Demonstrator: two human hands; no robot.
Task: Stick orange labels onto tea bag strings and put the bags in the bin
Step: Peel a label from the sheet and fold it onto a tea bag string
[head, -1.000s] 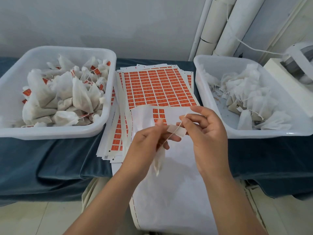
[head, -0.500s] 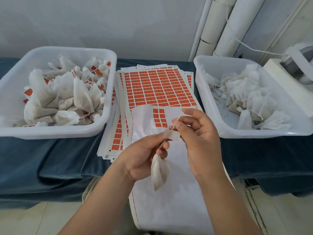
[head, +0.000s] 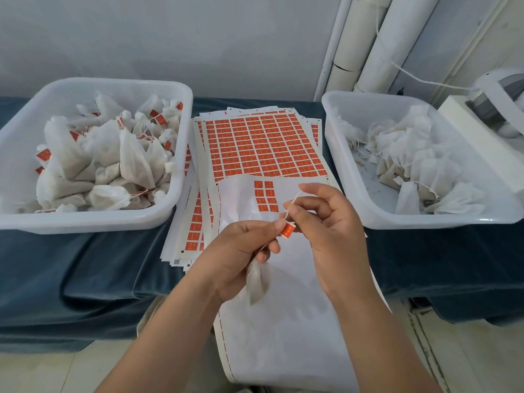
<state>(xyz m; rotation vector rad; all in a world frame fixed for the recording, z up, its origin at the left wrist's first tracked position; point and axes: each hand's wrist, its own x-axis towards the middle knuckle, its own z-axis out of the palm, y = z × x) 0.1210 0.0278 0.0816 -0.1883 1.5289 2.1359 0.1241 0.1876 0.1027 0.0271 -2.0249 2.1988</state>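
My left hand [head: 241,251] pinches an orange label [head: 288,230] folded on the string, and a white tea bag [head: 256,282] hangs below its fingers. My right hand [head: 326,222] pinches the same string [head: 295,199] just above the label, fingers curled. Both hands hover over a mostly peeled label sheet [head: 283,321] with a few orange labels [head: 265,195] left on it. The left bin [head: 173,194] holds several labelled tea bags [head: 107,157]. The right bin [head: 365,199] holds several unlabelled tea bags [head: 419,163].
A stack of full orange label sheets [head: 261,143] lies between the bins on a dark blue cloth [head: 85,268]. White pipes [head: 377,41] stand against the wall behind. A white device [head: 499,103] sits at the far right. Floor tiles show below the table edge.
The label, white side up before, now shows orange and is folded on the string. Both hands have dropped slightly and the bag hangs lower under my left hand.
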